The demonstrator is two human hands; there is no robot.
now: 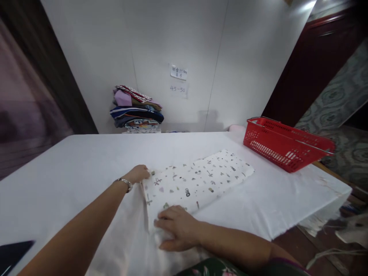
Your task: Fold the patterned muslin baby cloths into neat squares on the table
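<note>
A white cloth (198, 178) with small scattered plant-like prints lies folded in a long strip on the table, running off to the right. At its far left corner, my left hand (138, 173) is closed on the edge, a metal-banded watch or bracelet (127, 184) at the wrist. My right hand (179, 228) rests on the cloth's near left corner, fingers lying over it and thumb apart. The cloth's left edge runs between the two hands. Part of the near corner is covered by my right hand.
A white sheet covers the table (94, 161). Against the wall sits a stack of folded clothes (138, 111). A red plastic basket (284, 143) with metal handles stands at the right edge. Paper notes (178, 73) hang on the wall. A dark flat object (14, 253) lies lower left.
</note>
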